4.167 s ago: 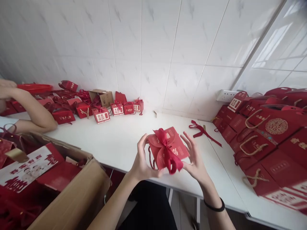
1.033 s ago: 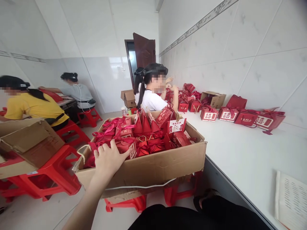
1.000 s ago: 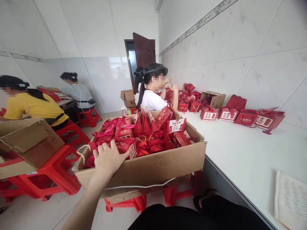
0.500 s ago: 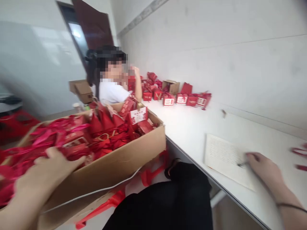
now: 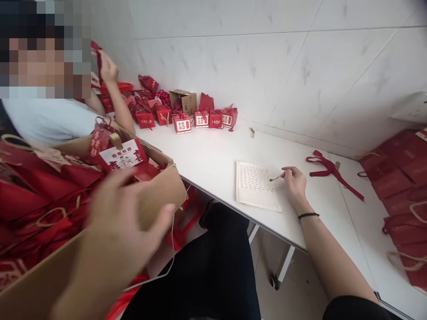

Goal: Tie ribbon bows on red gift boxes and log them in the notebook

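My right hand (image 5: 295, 186) rests on the white table (image 5: 207, 160) with its fingers closed round a pen (image 5: 276, 178). The pen's tip is over the right part of a notebook (image 5: 254, 184), whose page is filled with lines of handwriting in its upper part. My left hand (image 5: 116, 226), blurred by motion, is raised in front of a cardboard box (image 5: 165, 189), thumb apart from the fingers and nothing seen in it. Red gift boxes (image 5: 26, 178) with ribbons and cord handles fill the carton; a card (image 5: 123, 155) with printed figures shows at its far end.
A co-worker's hand (image 5: 108, 66) holds something red at the left. Several small red gift boxes (image 5: 183, 123) line the wall side. A red ribbon (image 5: 328, 169) lies right of the notebook, and stacked red bags (image 5: 400, 178) stand at the right edge.
My view has swung to the right. My left hand has lifted off the red boxes in the carton. My right hand stays on the notebook with the pen.
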A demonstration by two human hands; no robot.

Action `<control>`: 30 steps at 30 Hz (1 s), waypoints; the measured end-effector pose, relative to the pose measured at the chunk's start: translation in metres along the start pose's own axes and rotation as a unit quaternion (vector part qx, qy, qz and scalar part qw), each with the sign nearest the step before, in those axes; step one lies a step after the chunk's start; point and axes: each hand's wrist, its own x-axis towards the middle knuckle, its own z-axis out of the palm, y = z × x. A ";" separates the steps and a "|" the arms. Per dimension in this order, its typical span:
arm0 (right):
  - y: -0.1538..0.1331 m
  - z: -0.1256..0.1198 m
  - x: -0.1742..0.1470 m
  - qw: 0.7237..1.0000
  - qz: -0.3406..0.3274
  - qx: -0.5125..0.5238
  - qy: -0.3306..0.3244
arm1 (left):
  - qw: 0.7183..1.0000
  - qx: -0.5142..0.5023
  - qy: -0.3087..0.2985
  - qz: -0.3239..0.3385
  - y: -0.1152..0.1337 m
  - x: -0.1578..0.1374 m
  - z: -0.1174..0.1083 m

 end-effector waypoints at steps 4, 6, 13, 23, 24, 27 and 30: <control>0.002 0.004 0.000 0.990 0.011 0.138 0.001 | 0.980 -0.100 -0.110 0.131 0.054 0.033 0.078; 0.003 0.005 -0.006 0.982 0.008 0.187 -0.008 | 0.963 -0.178 -0.155 0.128 0.080 0.058 0.126; -0.003 0.003 -0.057 0.969 -0.006 0.242 -0.057 | 0.900 -0.191 -0.368 0.137 0.122 0.131 0.274; -0.018 0.002 -0.054 0.955 -0.053 0.286 -0.057 | 0.831 -0.219 -0.477 0.184 0.087 0.126 0.336; -0.017 0.004 -0.053 0.953 -0.042 0.291 -0.071 | 0.828 -0.211 -0.483 0.192 0.086 0.126 0.334; -0.014 0.006 -0.051 0.956 0.008 0.273 -0.104 | 0.823 -0.181 -0.484 0.237 0.089 0.124 0.332; -0.011 0.005 -0.050 0.961 0.027 0.258 -0.095 | 0.823 -0.176 -0.472 0.262 0.091 0.121 0.335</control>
